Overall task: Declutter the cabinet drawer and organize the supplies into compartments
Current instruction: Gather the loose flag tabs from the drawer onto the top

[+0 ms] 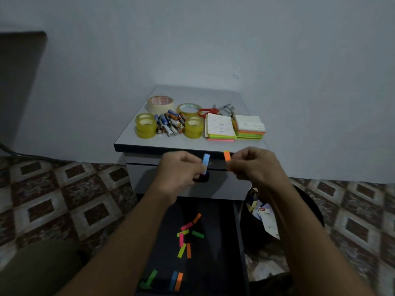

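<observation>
A pale wall stands behind a small grey cabinet on a floor of brown and cream patterned tiles. The cabinet's top surface point(192, 94) carries one cream masking tape roll point(160, 102), one wide clear tape roll point(189, 108), two stacks of yellowish tape rolls point(145, 126) point(193, 128), a heap of batteries point(170, 123) too jumbled to count, red-handled scissors point(207, 112), some metal clips point(227, 108) that are hard to make out, and two stacks of sticky notes point(220, 127) point(250, 126) in neon layers.

Below, the dark drawer point(215, 253) is pulled out towards the camera. On its floor lie thin neon paper flags point(188, 250): seven in a loose cluster of orange, pink, yellow and green, and nearer the bottom edge a green piece, perhaps two overlapping, plus one blue and one orange side by side.

Both hands are raised in front of the closed drawer front above it. The left hand point(181, 169) has its fingers curled, pinching a blue flag point(206, 162) upright, and it hides most of a dark handle point(203, 179). The right hand point(254, 165) pinches an orange flag point(226, 155), also upright; the two flags are near each other but apart.

Right of the drawer a black bin point(307, 212) holds papers point(266, 218), partly covered by the right forearm. A dark panel point(21, 82) is cut off at the left edge.
</observation>
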A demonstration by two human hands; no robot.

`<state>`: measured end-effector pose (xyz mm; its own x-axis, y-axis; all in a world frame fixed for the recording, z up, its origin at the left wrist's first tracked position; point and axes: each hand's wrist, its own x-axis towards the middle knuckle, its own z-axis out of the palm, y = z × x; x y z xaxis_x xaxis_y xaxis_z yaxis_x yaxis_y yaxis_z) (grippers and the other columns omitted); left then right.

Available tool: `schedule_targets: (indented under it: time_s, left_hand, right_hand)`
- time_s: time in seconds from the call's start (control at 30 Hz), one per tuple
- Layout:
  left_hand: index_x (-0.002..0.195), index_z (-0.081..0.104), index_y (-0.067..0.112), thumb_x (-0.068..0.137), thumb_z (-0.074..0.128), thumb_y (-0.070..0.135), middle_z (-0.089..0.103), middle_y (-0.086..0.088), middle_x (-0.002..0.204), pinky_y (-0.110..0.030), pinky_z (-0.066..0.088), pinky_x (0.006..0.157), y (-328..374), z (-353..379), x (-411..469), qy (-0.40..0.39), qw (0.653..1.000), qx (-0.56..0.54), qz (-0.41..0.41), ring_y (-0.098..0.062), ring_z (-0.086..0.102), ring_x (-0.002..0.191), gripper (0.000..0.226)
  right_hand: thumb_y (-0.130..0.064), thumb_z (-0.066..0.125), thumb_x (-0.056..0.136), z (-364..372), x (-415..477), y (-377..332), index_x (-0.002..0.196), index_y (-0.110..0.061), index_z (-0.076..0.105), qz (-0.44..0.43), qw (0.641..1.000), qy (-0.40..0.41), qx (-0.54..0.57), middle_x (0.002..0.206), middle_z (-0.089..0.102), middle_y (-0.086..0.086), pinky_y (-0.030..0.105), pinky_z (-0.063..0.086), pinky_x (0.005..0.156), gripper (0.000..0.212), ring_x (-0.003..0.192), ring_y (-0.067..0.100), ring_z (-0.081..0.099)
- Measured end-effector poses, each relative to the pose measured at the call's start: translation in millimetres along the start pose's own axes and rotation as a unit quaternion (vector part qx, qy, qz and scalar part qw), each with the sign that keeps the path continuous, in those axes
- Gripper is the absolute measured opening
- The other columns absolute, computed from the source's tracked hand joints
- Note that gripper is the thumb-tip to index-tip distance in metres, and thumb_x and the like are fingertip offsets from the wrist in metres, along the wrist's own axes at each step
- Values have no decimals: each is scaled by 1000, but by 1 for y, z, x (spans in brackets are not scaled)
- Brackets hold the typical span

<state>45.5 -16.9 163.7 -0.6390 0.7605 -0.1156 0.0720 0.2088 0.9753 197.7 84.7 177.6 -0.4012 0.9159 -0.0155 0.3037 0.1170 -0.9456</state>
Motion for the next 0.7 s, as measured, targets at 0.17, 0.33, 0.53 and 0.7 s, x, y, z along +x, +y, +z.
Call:
schedule_targets:
  time_s: [0.17,0.33,0.53,0.7]
  left_hand:
    - [79,73,9,76,80,7,75,-11,76,-24,52,51,31,20,34,47,999,12,1,-17,64,60,8]
    - [83,72,4,69,82,9,74,-12,79,-28,54,50,44,37,64,56,995,84,-11,-23,67,59,18]
    - [84,69,3,70,82,12,72,-15,85,-21,46,43,50,48,72,54,984,172,-12,-22,61,49,21]
    - [77,57,7,75,79,11,68,-11,82,-24,53,45,57,49,75,50,974,220,-5,-21,67,53,23]
  right_hand:
    - [-1,81,72,-5,41,-26,81,1,72,27,998,27,-41,78,72,19,44,58,65,13,63,24,60]
    - [0,85,67,0,74,-35,82,0,74,90,990,-6,-112,89,73,24,49,60,76,19,78,35,72]
    - [-7,80,79,5,87,-45,96,3,67,156,968,-65,-188,87,70,17,46,57,89,23,85,28,69]
    - [-11,70,91,4,90,-53,85,-2,57,189,949,-99,-233,81,59,11,35,53,96,16,80,21,58]
